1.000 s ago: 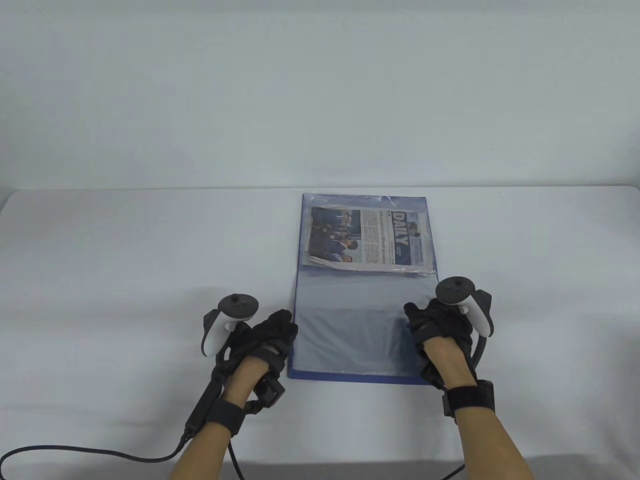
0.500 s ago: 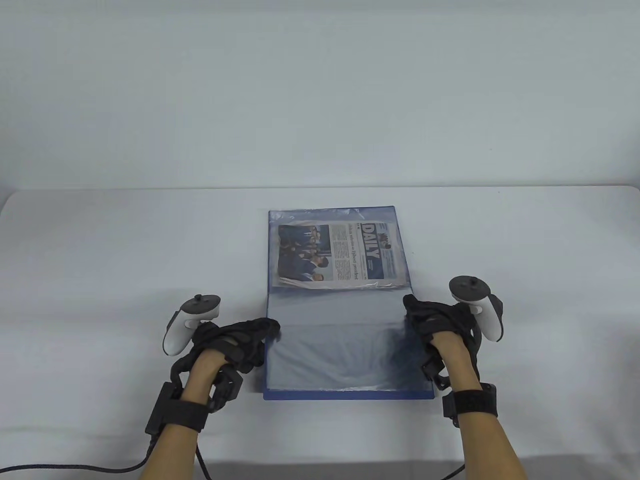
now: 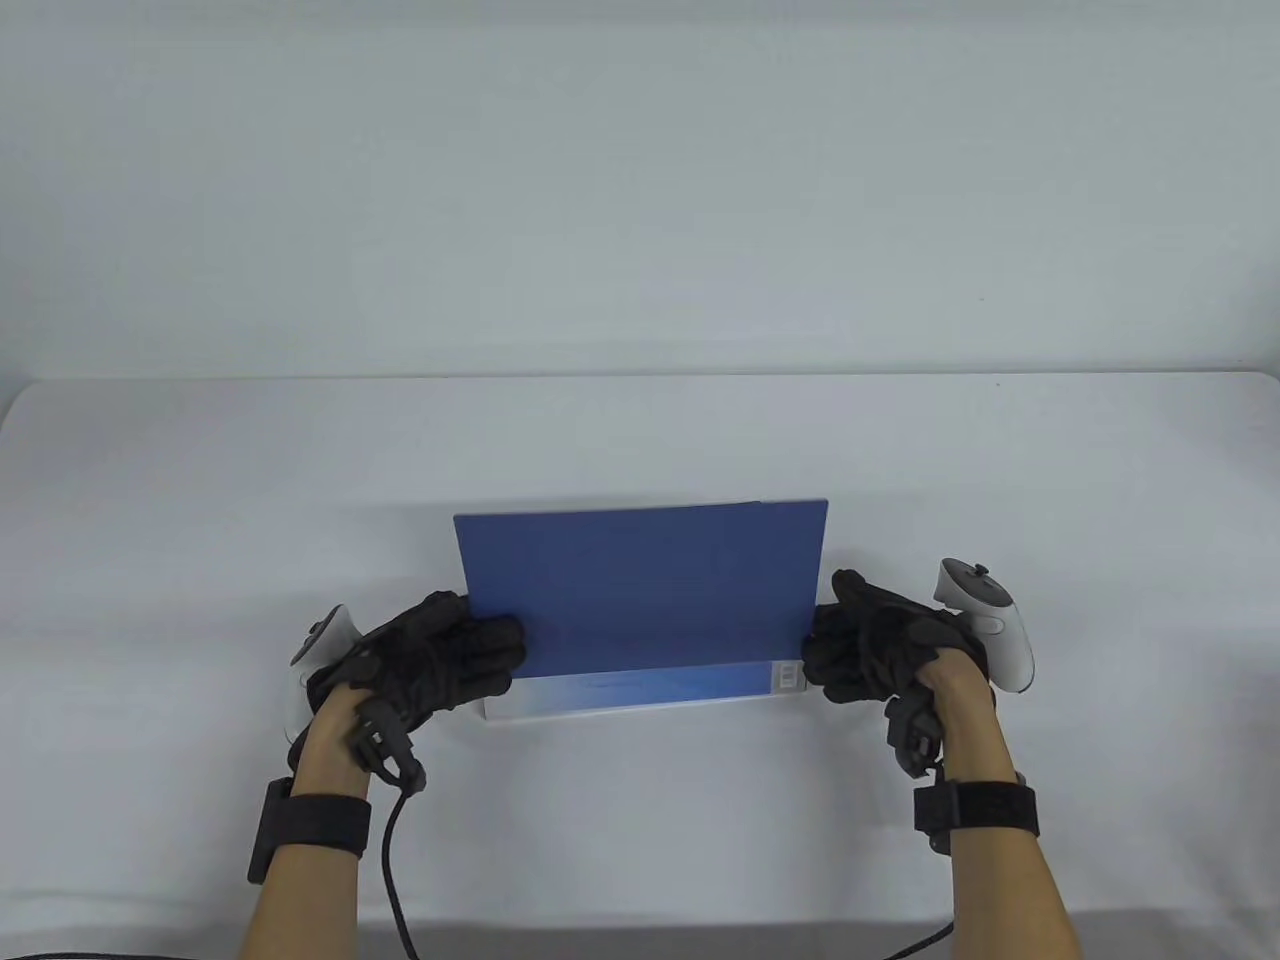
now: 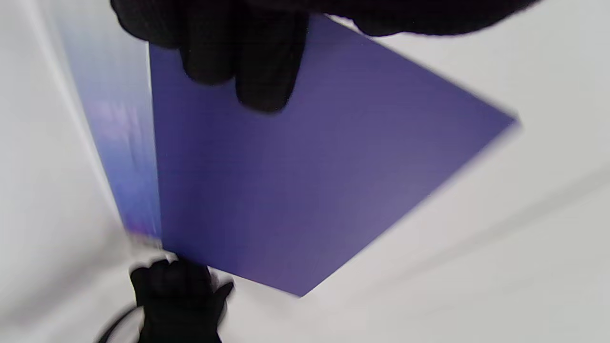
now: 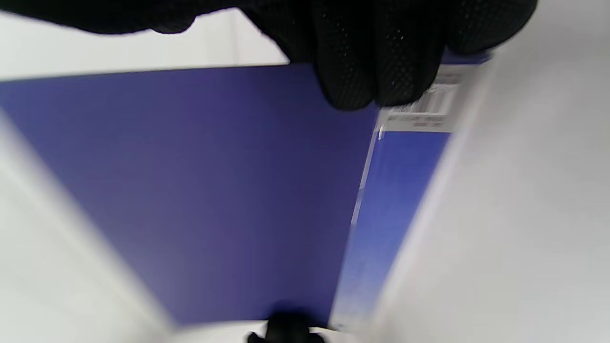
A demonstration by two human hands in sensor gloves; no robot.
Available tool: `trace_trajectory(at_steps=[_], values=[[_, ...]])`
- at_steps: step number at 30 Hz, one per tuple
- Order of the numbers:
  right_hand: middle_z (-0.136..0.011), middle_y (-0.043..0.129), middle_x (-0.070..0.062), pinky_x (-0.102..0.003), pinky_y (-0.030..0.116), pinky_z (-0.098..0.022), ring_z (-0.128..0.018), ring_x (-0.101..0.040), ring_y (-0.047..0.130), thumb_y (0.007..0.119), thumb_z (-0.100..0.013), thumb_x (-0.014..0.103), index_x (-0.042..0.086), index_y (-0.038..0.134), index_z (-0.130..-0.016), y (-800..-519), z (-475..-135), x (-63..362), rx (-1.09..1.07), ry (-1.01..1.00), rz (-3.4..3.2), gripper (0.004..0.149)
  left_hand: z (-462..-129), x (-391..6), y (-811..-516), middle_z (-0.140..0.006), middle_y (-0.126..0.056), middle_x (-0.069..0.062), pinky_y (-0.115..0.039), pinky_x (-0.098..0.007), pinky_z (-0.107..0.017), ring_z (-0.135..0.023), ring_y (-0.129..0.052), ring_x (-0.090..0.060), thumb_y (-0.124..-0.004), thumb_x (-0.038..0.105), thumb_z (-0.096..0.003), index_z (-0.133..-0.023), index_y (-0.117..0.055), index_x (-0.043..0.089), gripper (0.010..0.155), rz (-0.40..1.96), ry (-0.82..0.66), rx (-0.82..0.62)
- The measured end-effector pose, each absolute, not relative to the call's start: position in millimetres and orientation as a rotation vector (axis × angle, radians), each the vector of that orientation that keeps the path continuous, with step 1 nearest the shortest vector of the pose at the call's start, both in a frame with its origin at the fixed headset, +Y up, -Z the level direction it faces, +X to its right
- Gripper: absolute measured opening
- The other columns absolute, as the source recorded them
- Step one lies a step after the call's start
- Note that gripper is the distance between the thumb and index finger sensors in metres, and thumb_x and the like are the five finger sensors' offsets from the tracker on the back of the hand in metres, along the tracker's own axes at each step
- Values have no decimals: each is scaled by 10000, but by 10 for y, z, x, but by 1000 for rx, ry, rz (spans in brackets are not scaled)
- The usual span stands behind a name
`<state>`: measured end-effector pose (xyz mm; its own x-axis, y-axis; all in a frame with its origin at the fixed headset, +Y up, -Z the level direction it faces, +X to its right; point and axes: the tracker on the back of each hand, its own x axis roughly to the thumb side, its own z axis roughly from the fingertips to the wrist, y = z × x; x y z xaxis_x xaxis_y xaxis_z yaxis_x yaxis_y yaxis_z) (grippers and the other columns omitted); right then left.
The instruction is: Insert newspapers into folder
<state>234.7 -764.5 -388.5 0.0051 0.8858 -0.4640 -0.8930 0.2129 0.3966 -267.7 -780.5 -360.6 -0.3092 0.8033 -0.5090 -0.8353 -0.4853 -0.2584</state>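
The blue folder (image 3: 640, 590) stands folded near the table's front, its near cover raised toward me and hiding the inside. The newspaper is not visible. My left hand (image 3: 440, 660) grips the folder's left edge, fingers over the cover. My right hand (image 3: 870, 650) grips its right edge beside a small white barcode label (image 3: 790, 676). In the left wrist view the blue cover (image 4: 305, 181) fills the middle under my gloved fingers (image 4: 238, 52). In the right wrist view my fingers (image 5: 376, 57) hold the cover (image 5: 190, 181) next to the label (image 5: 429, 112).
The table (image 3: 200, 500) is covered with a white cloth. A black cable (image 3: 395, 880) trails from my left wrist to the front edge. A plain pale wall stands behind the table.
Both hands have lifted the near cover up and over, closing the folder. The newspaper, visible in its sleeve before, is now hidden. The folder has shifted left and toward me.
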Motion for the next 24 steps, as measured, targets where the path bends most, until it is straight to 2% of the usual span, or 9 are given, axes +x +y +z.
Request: trace_trajectory(at_steps=[2, 5, 9, 12, 14, 15, 19, 22, 24], values=[[-906, 542, -377, -711, 445, -572, -793, -596, 564, 555, -627, 476, -145, 415, -1039, -7680, -3891, 2317, -52, 656, 1412, 759, -3616, -2673, -7778, -1143, -599, -141, -503, -585, -803, -1042, -578, -441, -536, 485, -629, -1142, -50, 138, 786, 1723, 140, -659], [-932, 471, -400, -730, 381, -582, -818, -632, 474, 562, -624, 468, -146, 390, -1042, -7672, -3904, 2304, -93, 644, 1628, 763, -3616, -2638, -7673, -1133, -624, -139, -524, -582, -799, -1034, -600, -434, -548, 487, -626, -1159, -106, 149, 771, 1425, 162, -641], [-958, 435, -393, -708, 370, -592, -837, -617, 433, 567, -620, 470, -130, 377, -1052, -7644, -3920, 2181, -78, 702, 1885, 763, -3645, -2401, -7517, -1190, -553, -102, -434, -598, -843, -1105, -484, -403, -589, 460, -630, -1200, -267, 244, 689, 1084, 88, -614], [-985, 355, -388, -697, 265, -587, -856, -596, 317, 565, -622, 466, -122, 312, -1062, -7668, -3907, 2006, -31, 763, 1871, 777, -3646, -2116, -7580, -1242, -292, -55, -256, -607, -856, -1135, -197, -355, -623, 429, -634, -1203, -269, 290, 684, 826, 20, -729], [-990, 264, -398, -692, 213, -580, -855, -602, 238, 563, -622, 470, -108, 231, -1064, -7693, -3908, 1884, 27, 783, 1818, 799, -3625, -1909, -7700, -1197, 6, 20, -99, -545, -843, -1080, 56, -293, -643, 427, -634, -1189, -161, 341, 741, 606, -16, -851], [-984, 194, -406, -694, 191, -574, -847, -613, 191, 562, -622, 472, -101, 205, -1063, -7696, -3897, 1834, 25, 791, 1776, 806, -3605, -1797, -7743, -1135, 152, 18, -30, -536, -818, -1027, 166, -298, -647, 433, -635, -1152, -27, 367, 811, 473, -41, -907], [-950, 334, -413, -708, 376, -578, -817, -619, 393, 554, -622, 482, -116, 325, -1051, -7634, -3832, 1862, -81, 691, 1592, 771, -3589, -1615, -7753, -1094, 195, -101, -92, -655, -802, -1025, 133, -425, -648, 462, -625, -1091, 116, 323, 906, 213, -7, -832], [-876, 575, -382, -653, 586, -508, -697, -538, 639, 559, -622, 488, -112, 495, -1022, -7496, -3760, 1856, -69, 650, 1365, 724, -3606, -1695, -7758, -1075, 217, -141, -42, -712, -762, -1025, 148, -476, -587, 459, -622, -1062, 164, 288, 887, 260, 46, -813], [-871, 591, -381, -644, 613, -501, -687, -524, 659, 547, -626, 492, -119, 499, -1019, -7419, -3741, 1767, 33, 674, 1105, 728, -3630, -1799, -7729, -1096, 194, -113, -55, -701, -776, -1050, 127, -465, -566, 464, -614, -1063, 148, 316, 856, 313, 93, -773]])
